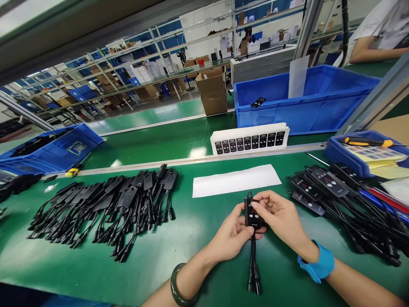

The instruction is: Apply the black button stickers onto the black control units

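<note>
In the head view, both hands meet around one black controller [250, 219], held over the green worktop [153, 277] near its front edge, with its printed face up and a small loop at its top. The left hand [231, 234] has its grip closed around the lower part: the thumb lies at the bottom end, and fingertips show beyond the right edge. The right hand [281, 217] has its grip on the upper right part, the thumb laid on the face and the fingers curled at the edge. Two cables [253, 273] hang from the controller towards the wearer. A dark bangle [177, 285] circles the left wrist, a blue band [319, 262] the right.

Just beyond the hands lies a white strip [236, 181]. Behind it, at the rail, a stack of label sheets [251, 143] stands on edge, showing a row of black labels. To the left, a large heap of controllers [128, 198] lies with cables pointing forward; to the right, a smaller pile [319, 185] shows printed faces. Beside that pile, a blue tray [348, 155] carries a yellow-and-black tool [367, 141] and sheets.

Farther back are a blue bin [319, 113] with a loose label [258, 102] at its rim, a carton [212, 91], and at far left another bin [76, 147]. A co-worker's arm [377, 53] rests at upper right.
</note>
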`<action>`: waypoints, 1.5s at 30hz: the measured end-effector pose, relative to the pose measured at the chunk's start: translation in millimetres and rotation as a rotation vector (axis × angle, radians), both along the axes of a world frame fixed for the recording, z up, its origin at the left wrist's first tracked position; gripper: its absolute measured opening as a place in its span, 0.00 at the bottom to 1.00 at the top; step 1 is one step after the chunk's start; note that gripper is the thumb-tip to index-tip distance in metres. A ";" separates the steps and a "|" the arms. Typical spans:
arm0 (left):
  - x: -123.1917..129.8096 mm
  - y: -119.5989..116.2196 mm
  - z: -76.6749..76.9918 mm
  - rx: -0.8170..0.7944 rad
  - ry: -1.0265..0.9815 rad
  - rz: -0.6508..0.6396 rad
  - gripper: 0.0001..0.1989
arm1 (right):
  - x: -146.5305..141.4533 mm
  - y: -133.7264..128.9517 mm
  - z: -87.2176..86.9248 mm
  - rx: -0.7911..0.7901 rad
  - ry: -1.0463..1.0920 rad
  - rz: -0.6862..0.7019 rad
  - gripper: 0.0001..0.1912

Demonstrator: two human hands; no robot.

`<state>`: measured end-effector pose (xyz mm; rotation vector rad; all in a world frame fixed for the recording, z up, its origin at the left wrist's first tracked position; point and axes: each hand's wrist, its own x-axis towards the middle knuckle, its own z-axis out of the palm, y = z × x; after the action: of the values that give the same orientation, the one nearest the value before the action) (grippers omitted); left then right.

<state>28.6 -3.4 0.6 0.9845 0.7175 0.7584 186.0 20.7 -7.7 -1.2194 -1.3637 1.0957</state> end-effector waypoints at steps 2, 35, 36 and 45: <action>0.0 -0.4 -0.9 0.012 0.008 0.002 0.25 | 0.2 -0.1 -1.5 -0.003 0.011 -0.012 0.12; 2.7 4.2 -12.7 0.156 0.156 0.204 0.24 | -11.2 -5.2 -8.4 0.036 -0.065 0.321 0.24; 2.2 4.4 -12.2 0.162 0.163 0.204 0.24 | -12.4 -5.7 -8.3 0.036 -0.066 0.312 0.24; 1.0 10.5 -18.4 0.129 0.107 0.235 0.26 | -17.3 -7.9 0.0 0.063 -0.023 0.239 0.25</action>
<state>29.6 7.1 -17.8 1.0755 0.8964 0.9715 168.7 12.7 -7.7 -1.0449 -1.5802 1.1961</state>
